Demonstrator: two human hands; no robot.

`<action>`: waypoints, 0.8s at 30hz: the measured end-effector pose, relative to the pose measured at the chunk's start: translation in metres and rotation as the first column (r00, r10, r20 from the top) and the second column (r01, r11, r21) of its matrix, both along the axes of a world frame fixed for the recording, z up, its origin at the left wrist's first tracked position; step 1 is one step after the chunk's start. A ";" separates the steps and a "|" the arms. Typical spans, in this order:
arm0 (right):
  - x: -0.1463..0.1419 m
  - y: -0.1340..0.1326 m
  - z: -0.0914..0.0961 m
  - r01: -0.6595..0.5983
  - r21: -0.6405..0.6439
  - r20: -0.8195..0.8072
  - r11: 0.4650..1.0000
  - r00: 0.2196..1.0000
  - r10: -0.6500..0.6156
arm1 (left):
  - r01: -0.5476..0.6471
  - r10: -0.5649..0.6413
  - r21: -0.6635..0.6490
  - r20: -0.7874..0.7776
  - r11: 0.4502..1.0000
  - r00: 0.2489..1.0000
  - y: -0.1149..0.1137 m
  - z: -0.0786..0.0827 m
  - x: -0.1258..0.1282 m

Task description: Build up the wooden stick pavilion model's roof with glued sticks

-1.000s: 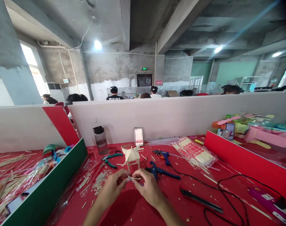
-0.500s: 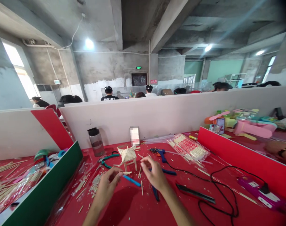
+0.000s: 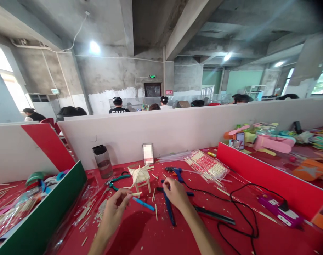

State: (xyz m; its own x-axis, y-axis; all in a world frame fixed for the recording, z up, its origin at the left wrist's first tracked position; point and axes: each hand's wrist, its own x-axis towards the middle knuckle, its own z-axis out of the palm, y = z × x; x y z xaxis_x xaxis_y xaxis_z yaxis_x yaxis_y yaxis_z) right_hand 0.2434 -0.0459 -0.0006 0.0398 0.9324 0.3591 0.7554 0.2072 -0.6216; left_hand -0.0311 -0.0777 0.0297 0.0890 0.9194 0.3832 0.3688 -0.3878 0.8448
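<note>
My left hand (image 3: 115,207) pinches a short wooden stick (image 3: 136,194) between thumb and fingertips, just in front of a small pavilion model (image 3: 139,175) built of sticks on the red table (image 3: 140,233). To its right, my right hand (image 3: 175,193) lies with curled fingers on the blue-handled pliers (image 3: 169,210), closing round the handles. A blue pen-like tool (image 3: 143,203) lies on the table between the two hands.
Green-handled pliers (image 3: 116,179) and a dark water bottle (image 3: 101,161) are at the left rear. A blue glue gun (image 3: 175,171), a bag of sticks (image 3: 206,166), a black cable (image 3: 243,212), a black strip (image 3: 214,215) and a purple device (image 3: 279,210) lie right. Red and green dividers flank the table.
My hands have come apart. The left keeps the short stick; the right moved right and came down onto the blue-handled pliers. The view has swung a little to the right.
</note>
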 end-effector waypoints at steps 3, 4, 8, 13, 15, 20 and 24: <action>0.036 0.018 0.000 0.193 -0.127 0.078 0.973 0.980 -0.184 | 0.015 -0.015 -0.008 -0.022 1.000 1.000 -0.003 0.003 0.002; 0.047 0.026 0.000 0.244 -0.175 0.107 0.954 0.968 -0.227 | 0.025 -0.026 -0.015 -0.030 1.000 0.999 -0.004 0.004 0.003; 0.070 0.057 0.000 0.306 -0.324 0.197 0.895 0.947 -0.253 | 0.102 -0.106 -0.067 -0.053 0.993 0.993 -0.007 0.003 0.009; 0.075 0.082 -0.003 0.240 -0.436 0.176 0.867 0.968 -0.180 | 0.180 -0.190 -0.125 -0.076 0.976 0.979 -0.011 -0.006 0.018; 0.080 0.085 -0.001 0.201 -0.446 0.112 0.872 0.979 -0.169 | 0.198 -0.209 -0.123 -0.087 0.973 0.974 -0.012 -0.008 0.023; 0.088 0.074 0.013 0.013 -0.362 -0.194 0.932 0.977 -0.089 | 0.225 -0.230 -0.136 -0.023 0.965 0.973 -0.013 -0.012 0.034; 0.076 0.052 0.023 -0.176 -0.147 -0.444 0.973 0.891 0.094 | 0.260 -0.247 -0.165 0.095 0.952 0.964 -0.016 -0.016 0.042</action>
